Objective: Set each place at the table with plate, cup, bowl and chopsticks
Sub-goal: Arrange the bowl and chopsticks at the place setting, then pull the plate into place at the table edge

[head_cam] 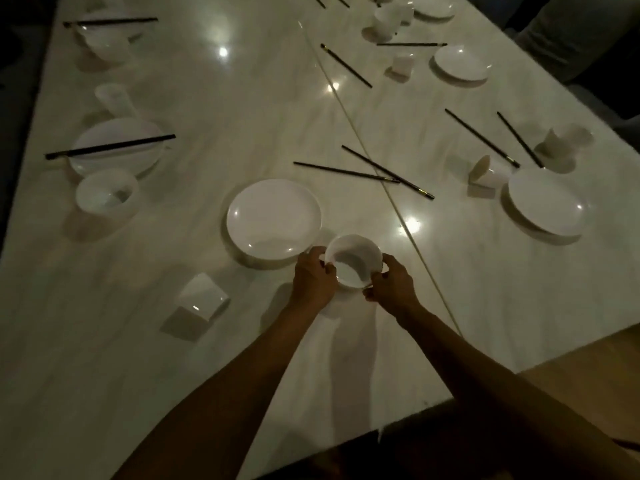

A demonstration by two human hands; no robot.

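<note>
A small white bowl (pixel 353 259) is held between both hands just right of a white plate (pixel 273 220). My left hand (pixel 313 280) grips its left rim and my right hand (pixel 391 284) grips its right rim. A white cup (pixel 202 299) lies on its side to the left of my hands. Two black chopsticks (pixel 367 173) lie crossed beyond the plate.
On the left of the white marble table (pixel 221 109) stand a plate with chopsticks (pixel 110 148) across it, a bowl (pixel 105 195) and a cup (pixel 116 100). At the right lie a plate (pixel 545 204), two tipped cups (pixel 488 171) and loose chopsticks (pixel 481 138). More settings stand farther back.
</note>
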